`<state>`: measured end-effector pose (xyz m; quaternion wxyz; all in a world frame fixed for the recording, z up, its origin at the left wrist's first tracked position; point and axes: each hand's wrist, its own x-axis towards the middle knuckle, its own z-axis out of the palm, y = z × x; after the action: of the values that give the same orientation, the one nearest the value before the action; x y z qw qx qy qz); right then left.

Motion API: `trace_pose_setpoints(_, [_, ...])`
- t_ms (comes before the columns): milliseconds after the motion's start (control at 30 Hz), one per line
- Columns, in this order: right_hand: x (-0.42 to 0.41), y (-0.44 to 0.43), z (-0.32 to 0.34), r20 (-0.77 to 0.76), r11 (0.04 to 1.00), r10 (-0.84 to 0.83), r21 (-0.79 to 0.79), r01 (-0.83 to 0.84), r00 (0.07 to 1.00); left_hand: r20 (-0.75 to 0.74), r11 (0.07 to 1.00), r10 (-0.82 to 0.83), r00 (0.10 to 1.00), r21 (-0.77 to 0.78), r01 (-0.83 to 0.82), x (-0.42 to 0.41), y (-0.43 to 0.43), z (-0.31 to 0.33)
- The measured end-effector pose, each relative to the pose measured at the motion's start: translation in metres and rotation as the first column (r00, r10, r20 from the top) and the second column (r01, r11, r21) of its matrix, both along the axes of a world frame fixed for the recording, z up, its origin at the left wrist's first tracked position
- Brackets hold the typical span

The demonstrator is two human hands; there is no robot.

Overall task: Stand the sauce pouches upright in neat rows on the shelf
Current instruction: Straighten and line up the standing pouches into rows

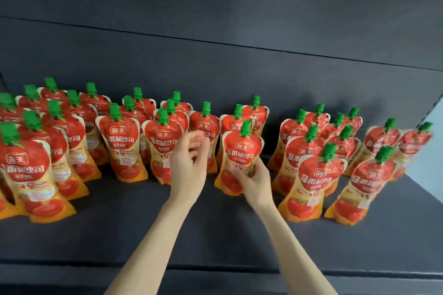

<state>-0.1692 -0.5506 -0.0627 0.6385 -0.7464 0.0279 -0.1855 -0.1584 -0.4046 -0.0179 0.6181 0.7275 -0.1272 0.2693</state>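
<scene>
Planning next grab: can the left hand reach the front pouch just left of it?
Likely yes: left hand is empty, close beside that pouch, with only bare shelf in front.

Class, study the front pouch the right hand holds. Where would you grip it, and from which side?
Grip the pouch at its narrow waist, above the flared base, coming from the open front, as the right hand does. It stands upright, other pouches crowd behind it, and the cap probably gives little hold.
</scene>
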Motion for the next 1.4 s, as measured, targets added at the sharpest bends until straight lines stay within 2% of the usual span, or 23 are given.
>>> trace_pose_setpoints(133, [-0.005, -0.012, -0.002, 0.020, 1.000, -0.022, 0.007, 0.022, 1.000, 0.067, 0.985, 0.112, 0.991, 0.123, -0.120, 0.022, -0.013, 0.033])
trace_pose_setpoints(233, [-0.005, -0.017, -0.002, 0.026, 1.000, -0.013, 0.009, 0.012, 1.000, -0.021, 0.940, 0.181, 0.983, 0.298, -0.167, 0.045, -0.021, 0.054])
trace_pose_setpoints(333, [-0.003, -0.019, -0.002, 0.018, 1.000, -0.002, 0.012, 0.001, 1.000, -0.126, 0.873, 0.222, 0.967, 0.467, -0.140, 0.058, -0.022, 0.062])
trace_pose_setpoints(433, [-0.003, -0.018, -0.004, 0.019, 1.000, 0.002, 0.011, -0.002, 1.000, -0.109, 0.825, 0.249, 0.962, 0.545, -0.151, 0.057, -0.023, 0.061])
trace_pose_setpoints(600, [-0.003, -0.019, -0.004, 0.022, 1.000, 0.008, 0.019, -0.009, 1.000, -0.018, 0.853, 0.251, 0.968, 0.477, -0.212, 0.048, -0.026, 0.059])
trace_pose_setpoints(1067, [-0.027, -0.026, -0.006, 0.086, 0.992, 0.008, 0.128, -0.019, 0.996, 0.202, 0.952, 0.073, 0.977, 0.277, -0.128, -0.004, -0.020, 0.047])
trace_pose_setpoints(1167, [-0.034, -0.026, -0.007, 0.081, 0.988, 0.050, 0.140, -0.061, 0.995, 0.169, 0.969, 0.088, 0.982, 0.212, -0.123, -0.019, -0.011, 0.032])
trace_pose_setpoints(1267, [-0.037, -0.024, -0.008, 0.071, 0.989, 0.067, 0.130, -0.076, 0.995, 0.106, 0.995, 0.071, 0.992, 0.068, -0.078, -0.029, -0.007, 0.023])
trace_pose_setpoints(1400, [-0.041, -0.023, -0.014, 0.030, 0.977, 0.102, 0.187, -0.105, 0.994, -0.133, 0.992, -0.107, 0.985, -0.085, 0.096, -0.030, -0.008, -0.006])
